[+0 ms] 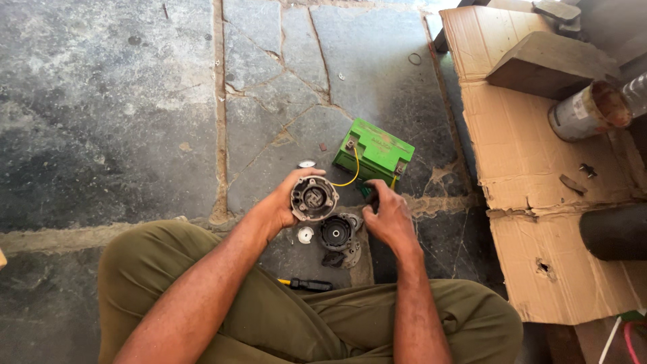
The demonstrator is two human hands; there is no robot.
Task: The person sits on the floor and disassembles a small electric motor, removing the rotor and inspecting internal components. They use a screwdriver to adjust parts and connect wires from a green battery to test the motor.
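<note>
Currently, a round motor housing (314, 198) is clamped face-up in the left hand (286, 205), while the right hand (385, 214), fingers curled together, is held just beside the green battery (375, 152).

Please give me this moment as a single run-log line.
left hand: holds round motor part | right hand: at yellow wire by green battery | floor: black housing, screwdriver
</note>
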